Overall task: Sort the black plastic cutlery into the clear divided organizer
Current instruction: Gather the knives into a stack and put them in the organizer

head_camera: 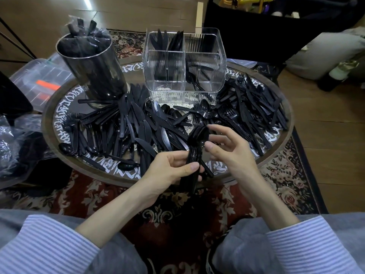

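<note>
- A nested stack of black plastic spoons [195, 149] is held just below the centre of the frame, over the near rim of the round desk [49, 133], bowls up and handles pointing down toward the lap.
- These would be judged featherweight and fairly stiff, but glossy and slick, so a stack like this can probably fan out or slide apart if squeezed unevenly. The bundled handles look like the sensible place to be gripped, with the bowls left free.
- The left hand [173, 171] is wrapped around the handles: thumb laid across the front, the other fingers curled behind, so the stack is properly clasped.
- The right hand [227, 149] is half open at the bowl end, fingers [217, 128] loosely curved and spread. The thumb tip seems to be right at the stack's upper part; actual contact can't be told for sure. Nothing is gripped by it.
- The clear divided organizer [184, 64] is stood at upper centre of the frame, already partly filled: knives and spoons in the back left compartments, forks back right, a few pieces lying in a front one.
- The remaining cutlery pile [138, 125] is spread across the desk, and a dark cylindrical container [92, 64] stuffed with wrapped cutlery is seen at upper left.
</note>
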